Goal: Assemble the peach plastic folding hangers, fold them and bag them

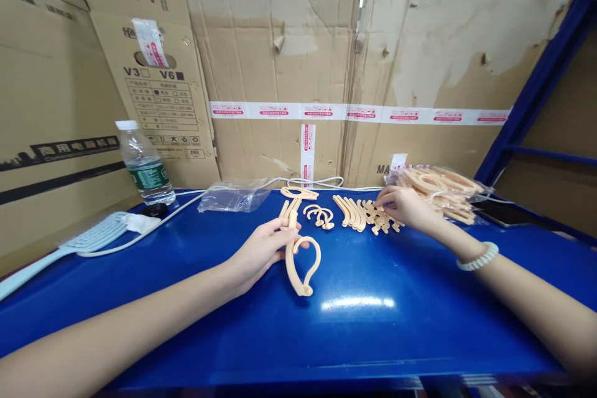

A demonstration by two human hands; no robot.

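My left hand (268,249) is closed around a beige plastic folding clothes hanger (293,270), held above the table with its curved hook towards me. My right hand (403,205) reaches into a pile of small beige hanger pieces (380,221), its fingertips pinched on one of them; the fingers partly hide that piece. Left of this pile lies a row of curved hanger arms (351,212). Several loose hooks (321,216) rest between that row and my left hand. Behind the left hand lie a few straighter arms and a looped hanger (298,191).
Bagged beige hangers (436,189) are heaped at the right, beside a dark phone (499,211). On the left are a water bottle (148,171), a pale blue fan-shaped swatter (96,236) and a white cable (135,241). A clear bag (233,196) lies before the cardboard wall (280,74).
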